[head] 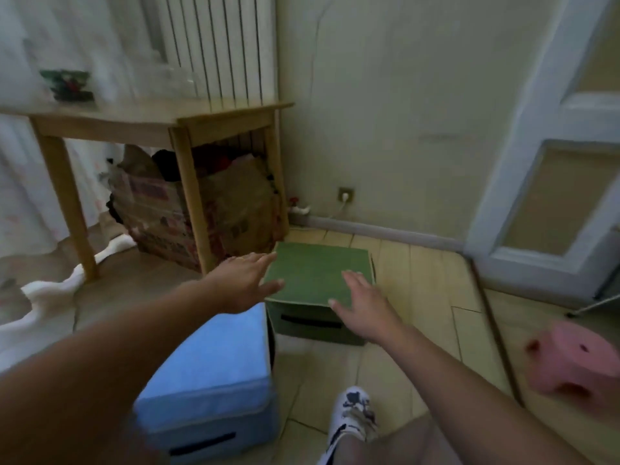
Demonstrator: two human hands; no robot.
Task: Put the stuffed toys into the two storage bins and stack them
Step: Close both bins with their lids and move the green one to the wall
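A green storage bin with its lid closed stands on the floor near the wall. A blue storage bin, lid also closed, stands nearer to me on the left, beside the green one. My left hand stretches out with straight fingers over the green bin's left edge. My right hand hovers with spread fingers over the bin's front right corner. Neither hand holds anything. A pink stuffed toy lies blurred on the floor at the right.
A wooden table stands at the left with cardboard boxes under it. A white radiator and curtain are behind. A door stands at the right, a thin stick lies on the floor, and my slippered foot is below.
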